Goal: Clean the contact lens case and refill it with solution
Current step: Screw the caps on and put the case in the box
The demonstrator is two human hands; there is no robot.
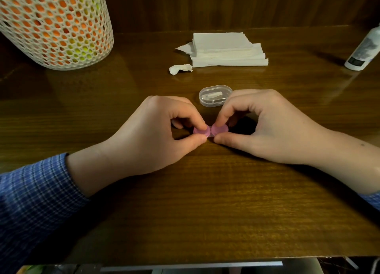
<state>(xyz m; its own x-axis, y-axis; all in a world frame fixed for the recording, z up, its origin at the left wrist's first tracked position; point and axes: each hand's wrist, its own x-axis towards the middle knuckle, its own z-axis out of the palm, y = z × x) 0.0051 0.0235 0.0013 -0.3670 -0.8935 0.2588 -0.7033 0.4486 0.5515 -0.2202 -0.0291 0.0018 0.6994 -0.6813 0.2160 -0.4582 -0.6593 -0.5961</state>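
A small pink contact lens case (210,131) with two round caps lies on the wooden table (205,201) at the centre. My left hand (152,138) pinches its left cap between thumb and forefinger. My right hand (261,127) pinches the right cap the same way. A white solution bottle (364,49) stands at the far right edge, well away from both hands. Both caps look closed on the case.
A clear plastic oval box (213,95) with a white piece inside sits just behind my right fingers. A stack of white tissues (225,50) and a crumpled scrap (180,69) lie further back. A tall white mesh container (55,24) with orange contents stands back left.
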